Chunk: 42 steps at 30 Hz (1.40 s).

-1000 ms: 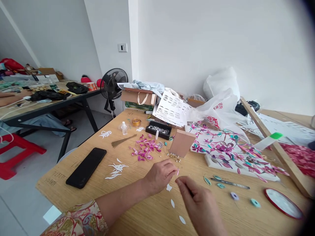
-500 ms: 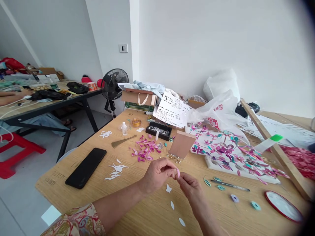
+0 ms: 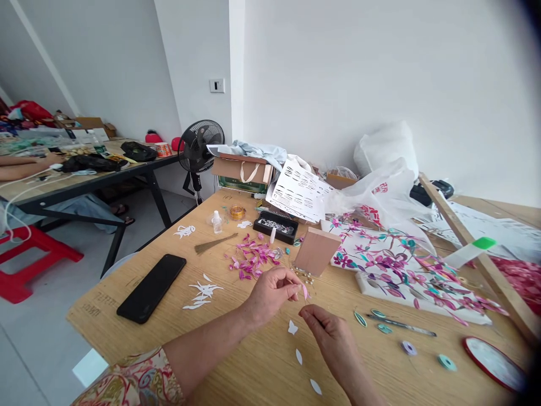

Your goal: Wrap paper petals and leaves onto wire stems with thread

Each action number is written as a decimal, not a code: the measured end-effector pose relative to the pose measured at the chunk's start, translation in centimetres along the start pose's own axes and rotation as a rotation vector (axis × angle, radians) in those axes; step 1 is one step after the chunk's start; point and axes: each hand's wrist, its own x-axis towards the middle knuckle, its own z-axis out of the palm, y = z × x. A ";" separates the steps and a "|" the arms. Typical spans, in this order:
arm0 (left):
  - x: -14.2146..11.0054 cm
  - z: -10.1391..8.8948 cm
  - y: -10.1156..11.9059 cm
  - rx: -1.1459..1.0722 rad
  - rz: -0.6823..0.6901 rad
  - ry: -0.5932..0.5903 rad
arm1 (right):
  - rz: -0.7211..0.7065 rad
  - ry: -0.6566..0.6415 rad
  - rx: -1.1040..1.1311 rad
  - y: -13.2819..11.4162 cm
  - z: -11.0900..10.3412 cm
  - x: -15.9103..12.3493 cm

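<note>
My left hand [image 3: 273, 294] is closed in a pinch, with a small pink petal [image 3: 305, 291] at its fingertips. Just below the petal, my right hand [image 3: 328, 331] has thumb and forefinger pressed together; whatever lies between them is too thin to make out. A white butterfly-shaped cutout [image 3: 293, 327] and two white leaf-shaped cutouts, the nearer one [image 3: 315, 387] by the right wrist, lie on the wooden table [image 3: 236, 361]. Beyond my hands is a loose pile of pink petals [image 3: 253, 256] on thin stems.
A black phone [image 3: 152, 288] and white paper strips [image 3: 203, 293] lie to the left. Behind are a small dropper bottle [image 3: 217, 223], a black tray [image 3: 275, 225] and a wooden block [image 3: 318, 251]. Flower sprays on white foam [image 3: 426, 304], thread spools [image 3: 447, 362] and a red-rimmed dish [image 3: 492, 361] sit right.
My right hand has drawn down and slightly away from the petal, so a gap shows between the hands. The petal stays in my left fingers. The view has shifted slightly.
</note>
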 end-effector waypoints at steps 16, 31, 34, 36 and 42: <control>0.0 0.0 0.1 -0.240 -0.098 -0.085 | -0.037 -0.086 -0.099 2.1 -1.8 0.4; 0.2 -0.1 0.5 -0.058 -0.045 -0.067 | 0.111 -0.051 0.332 -2.7 -2.4 2.8; 0.1 -0.3 0.3 -0.044 -0.035 -0.063 | 0.110 -0.053 0.377 -2.3 -1.5 3.1; 0.1 -0.4 0.0 -0.059 -0.034 -0.070 | 0.112 -0.011 0.342 -2.0 -1.4 2.9; 0.0 -0.4 -0.1 -0.114 -0.037 -0.069 | 0.219 0.007 0.427 -1.7 -1.4 2.3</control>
